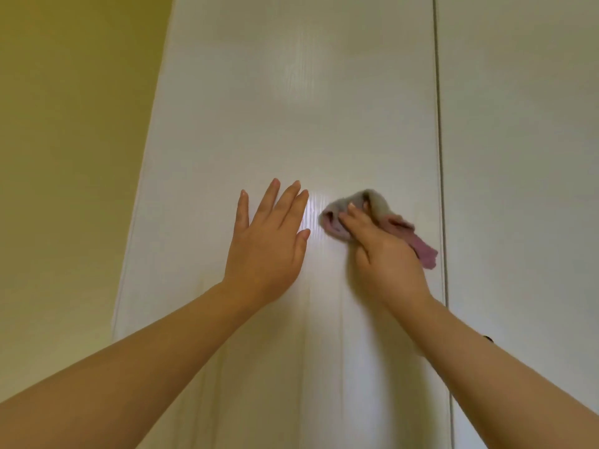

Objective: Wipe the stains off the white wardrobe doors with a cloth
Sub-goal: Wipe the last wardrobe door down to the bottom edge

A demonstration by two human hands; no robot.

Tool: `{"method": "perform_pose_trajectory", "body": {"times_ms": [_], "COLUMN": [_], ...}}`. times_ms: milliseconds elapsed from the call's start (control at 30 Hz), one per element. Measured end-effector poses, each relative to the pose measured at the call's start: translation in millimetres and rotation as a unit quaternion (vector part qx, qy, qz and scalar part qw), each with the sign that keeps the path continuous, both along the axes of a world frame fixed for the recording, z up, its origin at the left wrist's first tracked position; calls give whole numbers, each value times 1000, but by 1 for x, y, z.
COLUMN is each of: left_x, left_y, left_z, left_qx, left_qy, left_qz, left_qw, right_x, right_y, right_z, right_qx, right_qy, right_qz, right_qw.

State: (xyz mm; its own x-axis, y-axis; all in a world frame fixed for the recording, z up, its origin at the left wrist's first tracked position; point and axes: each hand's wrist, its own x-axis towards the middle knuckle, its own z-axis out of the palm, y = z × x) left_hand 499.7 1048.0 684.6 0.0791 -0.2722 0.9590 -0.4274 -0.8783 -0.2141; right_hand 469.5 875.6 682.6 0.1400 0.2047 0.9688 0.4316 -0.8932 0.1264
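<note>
While the left hand [269, 241] lies flat, fingers spread, on the left wardrobe door [291, 92] well left of the door gap [439, 124], the right hand [382, 257] grips the bunched cloth [377, 200] against it just left of that gap. No stain shows; wiping seems midway, the right door [518, 157] likely yet to do.

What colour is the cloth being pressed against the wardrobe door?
Grey and pink cloth, seen in the head view, held by the right hand.
</note>
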Motion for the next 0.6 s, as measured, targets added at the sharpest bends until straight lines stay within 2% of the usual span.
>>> {"method": "perform_pose_trajectory", "body": {"times_ms": [100, 233, 333, 433, 500, 600], "left_x": [-3, -3, -10, -10, -9, -6], "left_y": [-12, -23, -31, -39, -45, -46], "left_z": [2, 0, 6, 12, 11, 6], "left_qx": [-6, 31, 51, 33, 28, 58], "left_qy": [-30, -30, 8, 31, 36, 0], "left_qz": [3, 18, 24, 29, 18, 23], "left_qw": [1000, 999, 998, 999, 999, 998], "right_x": [2, 2, -13, -6, -2, -4], "right_y": [-9, -17, -27, -39, -37, -39], "right_z": [16, -59, -22, 16, -5, -59], "right_qx": [54, 7, 48, 112, 116, 62], "right_qy": [5, -10, -4, -4, 2, -1], "right_qz": [-67, -67, -70, -73, -85, -73], "right_qw": [996, 998, 996, 991, 990, 995]}}
